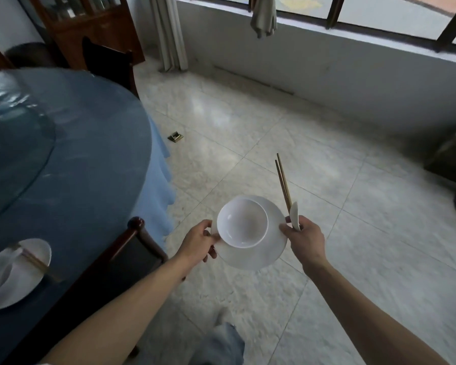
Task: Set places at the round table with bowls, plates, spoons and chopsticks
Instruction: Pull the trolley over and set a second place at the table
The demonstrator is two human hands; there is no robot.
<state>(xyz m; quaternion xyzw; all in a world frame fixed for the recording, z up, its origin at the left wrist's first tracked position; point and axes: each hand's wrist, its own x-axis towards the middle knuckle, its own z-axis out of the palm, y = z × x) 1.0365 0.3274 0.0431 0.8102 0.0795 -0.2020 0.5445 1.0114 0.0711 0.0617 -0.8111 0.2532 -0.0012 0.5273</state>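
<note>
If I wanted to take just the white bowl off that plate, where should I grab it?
Probably by its rim, coming from straight above. The bowl sits upright and open on the plate, so its rim is bare. The left hand pinches the plate's left edge and the right hand grips its right edge with the spoon and chopsticks, so the far rim is freest.

A round table [95, 164] covered with a blue cloth fills the left side. A glass turntable [13, 159] lies on its middle. Near the table's near edge sits a white plate [37, 252] with chopsticks [36, 263] laid across it, blurred. A pale tiled floor [313, 180] spreads to the right, with a small brass fitting [176, 136] set in it beside the cloth.
</note>
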